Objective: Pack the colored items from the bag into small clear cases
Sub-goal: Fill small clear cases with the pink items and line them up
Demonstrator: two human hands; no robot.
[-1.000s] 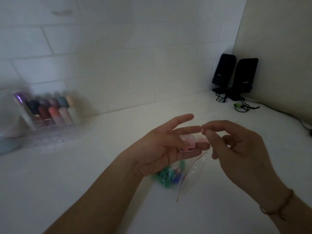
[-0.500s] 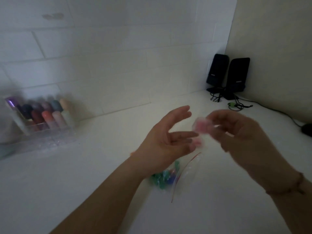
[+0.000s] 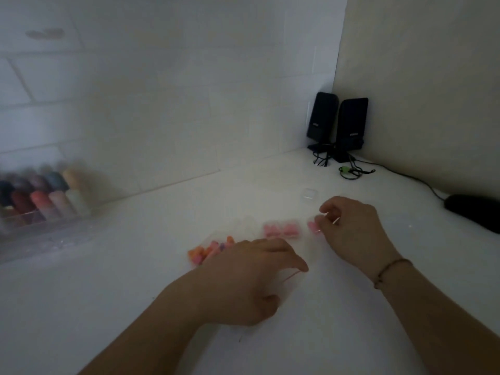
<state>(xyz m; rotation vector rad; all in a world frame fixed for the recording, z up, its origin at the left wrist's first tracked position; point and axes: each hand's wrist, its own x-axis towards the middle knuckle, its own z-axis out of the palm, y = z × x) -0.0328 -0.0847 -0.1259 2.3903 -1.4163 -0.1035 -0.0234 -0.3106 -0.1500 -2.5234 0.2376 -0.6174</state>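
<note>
We see the left hand (image 3: 251, 280) palm-down on the tabletop (image 3: 108, 293), grip loosely released, over a bag's red edge (image 3: 290, 276). Orange items (image 3: 208, 251) lie just beyond. The right hand (image 3: 351, 228) pinches, apparently, a pink-filled case (image 3: 313, 228) beside filled cases (image 3: 281, 230). Speakers (image 3: 338, 125) stand far back.

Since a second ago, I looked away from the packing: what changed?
Both hands came down to the counter. The right hand, which took the pink-filled case from the left, now holds it beside two pink-filled cases. The left hand rests over the bag. The speakers and bottle rack look unmoved.
</note>
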